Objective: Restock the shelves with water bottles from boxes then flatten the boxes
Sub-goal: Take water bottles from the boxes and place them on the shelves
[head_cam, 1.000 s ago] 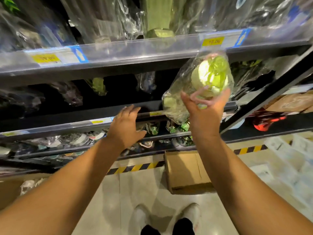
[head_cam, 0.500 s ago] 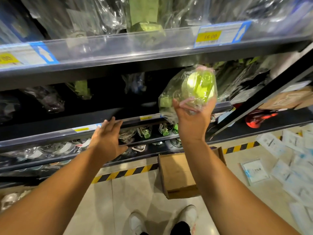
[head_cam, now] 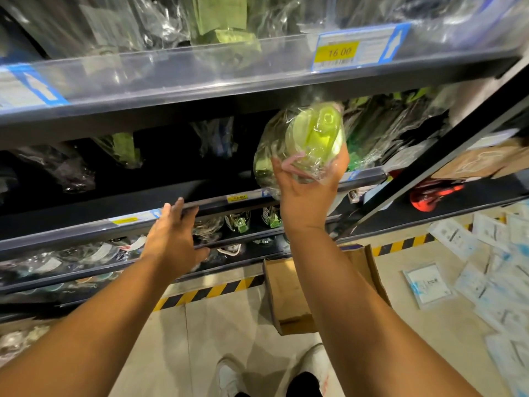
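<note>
My right hand (head_cam: 307, 193) grips a green water bottle (head_cam: 309, 138) wrapped in clear plastic, its lid end facing me, held at the mouth of the middle shelf (head_cam: 200, 203). Just right of it, more wrapped green bottles (head_cam: 380, 133) stand on that shelf. My left hand (head_cam: 174, 239) is open with fingers spread, its fingertips at the front edge of the middle shelf. A brown cardboard box (head_cam: 289, 293) sits on the floor below my right arm, partly hidden by it.
The upper shelf (head_cam: 200, 78) carries wrapped bottles and a yellow 16.00 price tag (head_cam: 339, 53). Lower shelves hold more bottles (head_cam: 239, 222). White packets (head_cam: 486, 270) litter the floor at right. A black-yellow hazard stripe (head_cam: 206, 293) runs along the shelf base.
My right hand has carried the wrapped bottle forward and down, under the upper shelf and into the middle shelf opening. My left hand stays at the shelf edge.
</note>
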